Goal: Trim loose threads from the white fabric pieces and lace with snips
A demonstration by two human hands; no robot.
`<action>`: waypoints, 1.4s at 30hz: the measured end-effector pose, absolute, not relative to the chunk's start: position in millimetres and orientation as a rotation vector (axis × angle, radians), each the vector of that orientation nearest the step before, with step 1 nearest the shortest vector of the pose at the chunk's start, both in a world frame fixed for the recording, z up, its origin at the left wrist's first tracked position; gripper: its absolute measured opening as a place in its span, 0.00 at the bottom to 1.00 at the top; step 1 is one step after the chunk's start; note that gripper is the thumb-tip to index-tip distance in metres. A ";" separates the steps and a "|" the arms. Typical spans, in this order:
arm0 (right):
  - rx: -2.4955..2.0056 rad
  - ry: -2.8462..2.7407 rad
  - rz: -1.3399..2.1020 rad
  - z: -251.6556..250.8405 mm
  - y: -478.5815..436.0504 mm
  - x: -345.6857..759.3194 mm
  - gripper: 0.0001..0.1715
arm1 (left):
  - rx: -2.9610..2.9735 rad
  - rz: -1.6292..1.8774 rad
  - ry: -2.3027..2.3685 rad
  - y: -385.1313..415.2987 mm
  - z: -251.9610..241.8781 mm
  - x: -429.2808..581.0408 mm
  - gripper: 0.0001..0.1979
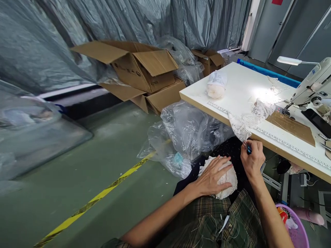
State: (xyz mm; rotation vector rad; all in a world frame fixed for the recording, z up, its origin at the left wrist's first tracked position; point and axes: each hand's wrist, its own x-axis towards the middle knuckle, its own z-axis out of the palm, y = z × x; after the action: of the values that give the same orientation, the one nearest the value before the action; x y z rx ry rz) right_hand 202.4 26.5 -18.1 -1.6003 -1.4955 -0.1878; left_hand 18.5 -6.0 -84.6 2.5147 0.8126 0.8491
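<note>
My left hand (216, 175) lies with its fingers spread on a round white lace-edged piece (229, 179) on my lap. My right hand (252, 155), fingers closed, holds a small tool (248, 149) with a blue part, at the table's front edge; most of the tool is hidden. Close above that hand hangs the end of a white lace strip (241, 125), which runs over the table (232, 81) toward the sewing machine (310, 82). A white rounded bundle (216, 84) stands near the table's left corner.
Clear plastic bags (188, 127) lie on the floor left of the table, with open cardboard boxes (144, 69) behind. Yellow-black tape (103, 193) crosses the floor. At the lower right is a pink bin (301, 230). A brown plate (292, 127) lies before the machine.
</note>
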 end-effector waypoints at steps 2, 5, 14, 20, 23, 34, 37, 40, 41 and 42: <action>-1.473 -1.557 -0.103 -10.4 11.4 200.4 0.07 | 2.410 1.049 0.907 0.3 -68.5 18.1 0.24; -1.288 -1.658 0.123 3.4 -17.0 191.2 0.04 | 2.204 1.352 1.011 13.4 -38.2 17.1 0.17; -1.040 -1.636 0.787 16.3 -74.5 159.9 0.07 | 1.483 0.622 0.578 20.4 -6.9 19.4 0.34; -1.230 -1.486 1.104 3.5 -82.2 173.2 0.07 | 1.065 0.653 0.511 9.2 -10.0 18.0 0.24; -1.359 -1.267 0.954 -4.6 -66.6 186.2 0.08 | 1.069 0.655 0.668 9.6 -6.5 16.6 0.23; -1.335 -1.103 0.549 5.4 12.1 184.4 0.20 | 1.338 0.648 0.758 6.0 -18.4 26.1 0.21; -1.241 -1.428 0.550 21.5 7.3 182.0 0.14 | 1.384 0.669 0.826 6.4 -23.0 25.1 0.20; -1.265 -1.525 0.474 28.1 -3.6 190.6 0.14 | 1.405 0.681 0.834 9.0 -23.5 21.1 0.18; -1.291 -1.526 0.515 26.7 -8.4 194.4 0.16 | 1.408 0.685 0.834 10.1 -23.0 19.2 0.18; -1.320 -1.527 0.601 23.4 -13.5 197.8 0.20 | 1.409 0.688 0.837 11.2 -22.2 17.3 0.18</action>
State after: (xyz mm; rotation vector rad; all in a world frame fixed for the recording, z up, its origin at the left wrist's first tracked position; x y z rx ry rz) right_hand 197.8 -13.5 23.4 -1.3201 -1.5266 0.6006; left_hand 17.3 11.2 -22.2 1.4088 0.8372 0.6876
